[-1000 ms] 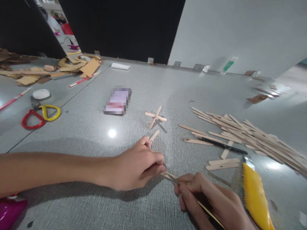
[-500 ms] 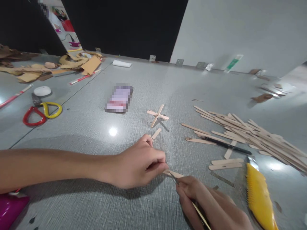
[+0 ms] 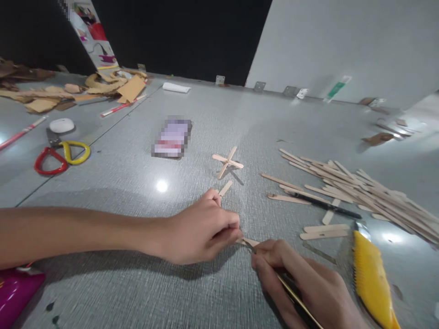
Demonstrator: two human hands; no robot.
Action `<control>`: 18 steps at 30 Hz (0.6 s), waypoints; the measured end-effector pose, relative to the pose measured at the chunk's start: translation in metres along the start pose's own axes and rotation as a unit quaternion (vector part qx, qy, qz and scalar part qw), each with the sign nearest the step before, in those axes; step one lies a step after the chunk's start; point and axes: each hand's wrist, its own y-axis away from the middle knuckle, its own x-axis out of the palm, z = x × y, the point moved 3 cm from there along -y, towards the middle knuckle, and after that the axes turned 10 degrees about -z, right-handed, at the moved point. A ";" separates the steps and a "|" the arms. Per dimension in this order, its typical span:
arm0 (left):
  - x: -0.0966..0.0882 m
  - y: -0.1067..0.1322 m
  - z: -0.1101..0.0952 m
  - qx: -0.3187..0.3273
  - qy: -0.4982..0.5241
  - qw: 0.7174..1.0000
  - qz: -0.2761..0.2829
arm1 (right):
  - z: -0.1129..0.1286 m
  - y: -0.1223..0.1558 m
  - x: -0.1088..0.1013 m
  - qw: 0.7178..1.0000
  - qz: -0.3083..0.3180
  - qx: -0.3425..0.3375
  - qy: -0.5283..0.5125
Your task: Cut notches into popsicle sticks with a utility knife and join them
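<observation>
My left hand (image 3: 202, 230) is closed, with its fingertips pinching and pressing a wooden craft stick (image 3: 253, 242) near the table surface. From the other side my right hand (image 3: 302, 276) grips a thin craft knife (image 3: 297, 297) with a dark and gold handle, held like a pen. Its tip meets the stick close to my left fingertips; the stick's ends are partly hidden by my hands. Just beyond my left hand lies another stick piece (image 3: 225, 188), half covered by the fingers. Farther out, a cross of joined craft sticks (image 3: 228, 161) rests on the table.
Loose craft sticks (image 3: 356, 185) are heaped at the right, with a black pen (image 3: 325, 205) among them. A yellow-handled tool (image 3: 373, 276) lies near my right hand. Scissors (image 3: 51, 162), a phone (image 3: 172, 138), cardboard scraps (image 3: 132, 88) and a purple packet (image 3: 18, 297) are at the left.
The view has shifted slightly. Both hands keep their grips, and the knife tip stays at the stick beside my left fingertips, with only a small movement of my right hand.
</observation>
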 end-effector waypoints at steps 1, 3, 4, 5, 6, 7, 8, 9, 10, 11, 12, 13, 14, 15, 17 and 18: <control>0.000 0.000 0.000 0.000 -0.001 1.000 0.002 | 0.000 -0.003 0.000 1.000 0.004 0.001 0.000; 0.000 0.001 0.000 -0.002 -0.001 1.000 0.004 | -0.002 -0.007 -0.001 1.000 0.010 0.002 -0.007; -0.001 0.001 0.001 -0.003 -0.002 1.000 0.005 | -0.003 -0.009 -0.002 1.000 0.012 0.003 -0.012; -0.001 0.001 0.001 -0.005 -0.002 1.000 0.006 | -0.005 -0.010 -0.002 1.000 0.012 0.004 -0.017; -0.001 0.001 0.001 -0.005 -0.002 1.000 0.007 | -0.006 -0.010 -0.002 1.000 0.009 0.008 -0.022; 0.000 0.001 0.001 -0.005 -0.002 1.000 0.008 | -0.008 -0.011 -0.002 0.999 0.006 0.015 -0.029; 0.000 0.000 0.000 -0.005 -0.002 1.000 0.009 | -0.009 -0.010 -0.002 0.999 0.001 0.026 -0.037; 0.000 0.000 0.000 -0.004 -0.002 1.000 0.009 | -0.011 -0.010 -0.001 0.998 -0.001 0.043 -0.048; 0.000 0.000 0.000 -0.004 -0.002 1.000 0.009 | -0.013 -0.010 0.000 0.996 -0.001 0.066 -0.064; 0.000 -0.001 0.000 -0.006 -0.003 1.000 0.010 | -0.015 -0.010 0.001 0.992 0.001 0.094 -0.082; 0.001 -0.001 -0.001 -0.008 -0.004 1.000 0.011 | -0.016 -0.009 0.001 0.987 0.006 0.124 -0.102; 0.001 -0.001 0.000 -0.011 -0.004 1.000 0.010 | -0.018 -0.009 0.002 0.981 0.009 0.150 -0.125; 0.002 -0.001 0.000 -0.012 -0.003 1.000 0.009 | -0.019 -0.009 0.002 0.974 0.010 0.172 -0.147; 0.002 0.000 0.000 -0.013 -0.003 1.000 0.007 | -0.019 -0.010 0.003 0.968 0.011 0.189 -0.168; 0.001 0.000 0.000 -0.013 -0.002 1.000 0.000 | -0.019 -0.011 0.003 0.959 0.014 0.200 -0.200; 0.000 0.000 0.000 -0.012 -0.004 1.000 -0.002 | -0.019 -0.012 0.002 0.956 0.015 0.201 -0.211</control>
